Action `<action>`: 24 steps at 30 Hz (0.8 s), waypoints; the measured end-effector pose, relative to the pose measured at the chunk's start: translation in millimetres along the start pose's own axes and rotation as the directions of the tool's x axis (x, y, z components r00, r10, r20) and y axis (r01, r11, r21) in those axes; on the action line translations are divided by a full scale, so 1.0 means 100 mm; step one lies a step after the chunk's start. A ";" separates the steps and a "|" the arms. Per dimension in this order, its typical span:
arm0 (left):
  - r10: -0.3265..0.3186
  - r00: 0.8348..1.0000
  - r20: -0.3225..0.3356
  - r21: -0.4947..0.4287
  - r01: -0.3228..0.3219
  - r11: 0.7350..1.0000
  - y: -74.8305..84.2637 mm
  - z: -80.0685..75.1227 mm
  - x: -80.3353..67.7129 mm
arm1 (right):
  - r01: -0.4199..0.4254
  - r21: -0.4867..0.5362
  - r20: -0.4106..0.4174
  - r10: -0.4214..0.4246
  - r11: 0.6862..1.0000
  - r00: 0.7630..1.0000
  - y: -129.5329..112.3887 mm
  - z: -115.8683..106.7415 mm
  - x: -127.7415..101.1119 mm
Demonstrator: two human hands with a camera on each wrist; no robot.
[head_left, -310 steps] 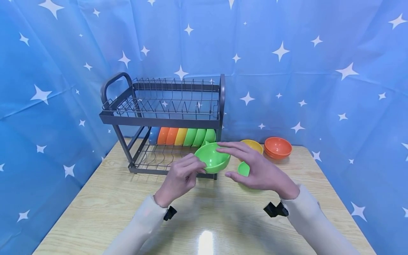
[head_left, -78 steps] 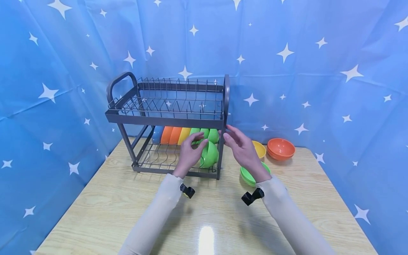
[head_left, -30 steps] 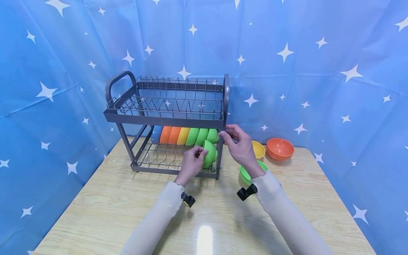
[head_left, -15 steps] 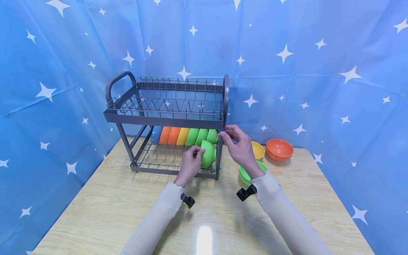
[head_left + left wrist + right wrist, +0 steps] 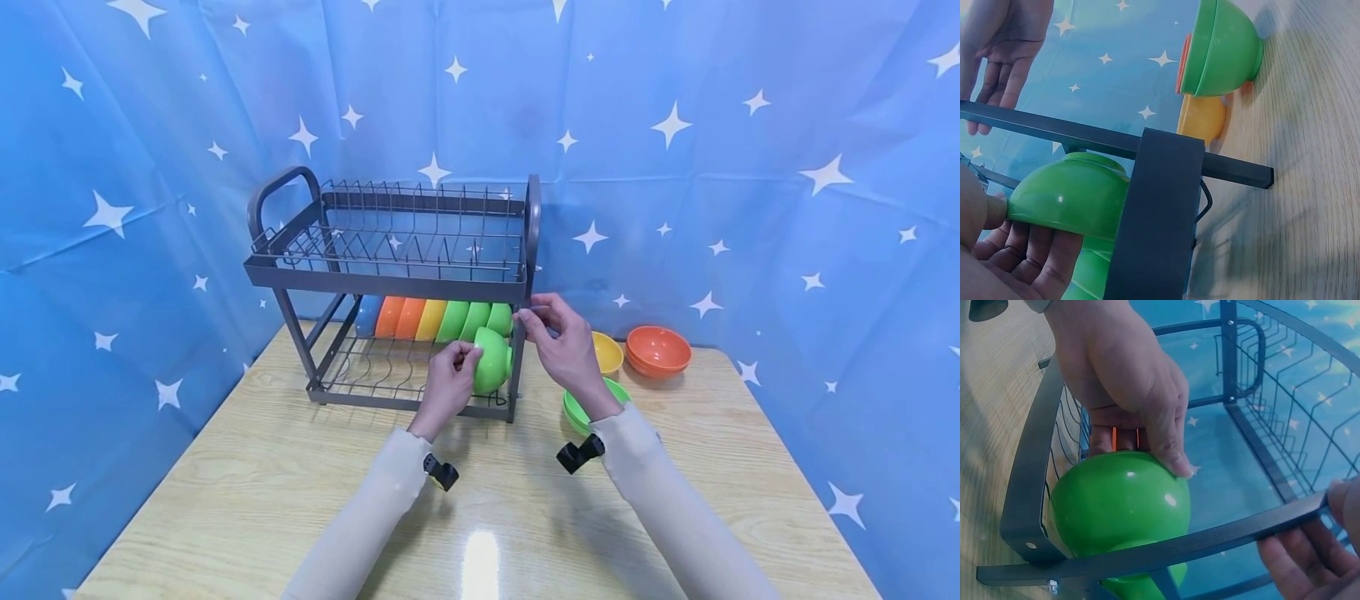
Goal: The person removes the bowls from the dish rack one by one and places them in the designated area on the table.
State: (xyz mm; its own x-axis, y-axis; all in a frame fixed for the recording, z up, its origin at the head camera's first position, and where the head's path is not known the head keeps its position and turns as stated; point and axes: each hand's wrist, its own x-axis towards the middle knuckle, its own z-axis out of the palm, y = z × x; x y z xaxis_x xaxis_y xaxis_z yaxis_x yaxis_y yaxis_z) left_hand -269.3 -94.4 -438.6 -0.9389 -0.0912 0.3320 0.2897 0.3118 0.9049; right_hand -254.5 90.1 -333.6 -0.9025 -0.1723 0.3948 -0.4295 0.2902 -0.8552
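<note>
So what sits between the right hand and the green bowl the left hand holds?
The dish rack's grey corner post stands between the right hand and the green bowl, as the head view shows.

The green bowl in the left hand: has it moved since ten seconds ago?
Yes. The green bowl went from in front of the dish rack onto its lower shelf.

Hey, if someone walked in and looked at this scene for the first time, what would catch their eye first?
Probably the green bowl that the left hand holds on its side at the right end of the dark dish rack's lower shelf, in front of a row of blue, orange, yellow and green bowls. The right hand touches the rack's right edge, all against a blue star-print backdrop.
</note>
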 end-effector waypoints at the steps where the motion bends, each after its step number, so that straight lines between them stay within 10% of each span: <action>1: 0.002 1.000 0.002 -0.002 -0.002 1.000 0.01 0.00 0.00 | 0.000 -0.002 -0.001 0.000 1.000 1.000 0.00 0.00 0.00; 24: 0.230 0.973 0.034 0.159 -0.233 0.959 0.21 -0.13 -0.09 | 0.009 0.006 -0.005 -0.009 1.000 1.000 0.09 0.01 0.03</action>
State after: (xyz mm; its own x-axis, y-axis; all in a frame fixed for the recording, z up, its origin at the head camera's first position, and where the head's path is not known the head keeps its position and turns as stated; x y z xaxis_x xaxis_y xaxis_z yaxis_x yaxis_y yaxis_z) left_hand -252.0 -99.3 -419.1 -0.8528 0.0153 0.5221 0.4667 0.4712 0.7484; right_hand -260.8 91.7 -340.5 -0.8989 -0.1702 0.4038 -0.4372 0.2830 -0.8537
